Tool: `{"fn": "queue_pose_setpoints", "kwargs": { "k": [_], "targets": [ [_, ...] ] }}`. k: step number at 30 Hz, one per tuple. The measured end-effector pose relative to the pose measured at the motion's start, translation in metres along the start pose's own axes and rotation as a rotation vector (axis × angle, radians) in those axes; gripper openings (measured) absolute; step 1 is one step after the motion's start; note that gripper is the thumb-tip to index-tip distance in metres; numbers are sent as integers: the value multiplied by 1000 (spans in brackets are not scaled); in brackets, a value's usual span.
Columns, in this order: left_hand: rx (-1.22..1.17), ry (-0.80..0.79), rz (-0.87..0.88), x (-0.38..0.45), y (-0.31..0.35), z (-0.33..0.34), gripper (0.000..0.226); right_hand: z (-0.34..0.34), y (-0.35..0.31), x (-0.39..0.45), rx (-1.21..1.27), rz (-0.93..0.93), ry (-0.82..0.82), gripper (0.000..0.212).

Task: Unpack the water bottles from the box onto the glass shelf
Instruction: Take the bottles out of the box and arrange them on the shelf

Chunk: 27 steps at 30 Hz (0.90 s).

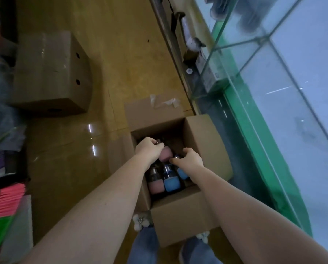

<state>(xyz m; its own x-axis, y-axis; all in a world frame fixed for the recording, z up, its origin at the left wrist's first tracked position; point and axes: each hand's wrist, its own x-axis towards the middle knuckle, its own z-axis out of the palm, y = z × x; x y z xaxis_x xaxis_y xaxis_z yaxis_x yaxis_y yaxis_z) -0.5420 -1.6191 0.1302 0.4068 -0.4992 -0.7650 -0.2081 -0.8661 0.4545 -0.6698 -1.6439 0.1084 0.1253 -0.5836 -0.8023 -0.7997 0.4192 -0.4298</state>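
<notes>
Both hands reach into the open cardboard box on the floor: the left hand is clamped on the dark cap end of a pink water bottle, and the right hand is closed around a blue water bottle just beside it. Below the hands, more pink and blue bottles lie packed in the box. The bottles look rigid, smooth and probably light if empty, so a grip around the body or the steel neck band seems safest before lifting them to the glass shelf on the right.

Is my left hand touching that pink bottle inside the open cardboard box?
Touching. The head view shows the left hand closed over the top of the pink bottle in the open cardboard box, with no gap visible.
</notes>
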Motion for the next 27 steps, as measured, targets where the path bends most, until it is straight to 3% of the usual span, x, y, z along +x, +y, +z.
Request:
{"fn": "queue_pose_setpoints", "kwargs": {
  "k": [12, 16, 22, 27],
  "targets": [
    [-3, -60, -89, 248, -80, 148, 49, 99, 101, 256, 22, 90, -111, 80],
    [-37, -31, -135, 326, -108, 183, 57, 130, 118, 332, -101, 43, -70, 85],
    [35, 24, -188, 395, -131, 201, 66, 174, 125, 387, -173, 42, -84, 97],
    [227, 49, -176, 413, -129, 210, 59, 180, 130, 395, -161, 41, -77, 85]
  ]
}}
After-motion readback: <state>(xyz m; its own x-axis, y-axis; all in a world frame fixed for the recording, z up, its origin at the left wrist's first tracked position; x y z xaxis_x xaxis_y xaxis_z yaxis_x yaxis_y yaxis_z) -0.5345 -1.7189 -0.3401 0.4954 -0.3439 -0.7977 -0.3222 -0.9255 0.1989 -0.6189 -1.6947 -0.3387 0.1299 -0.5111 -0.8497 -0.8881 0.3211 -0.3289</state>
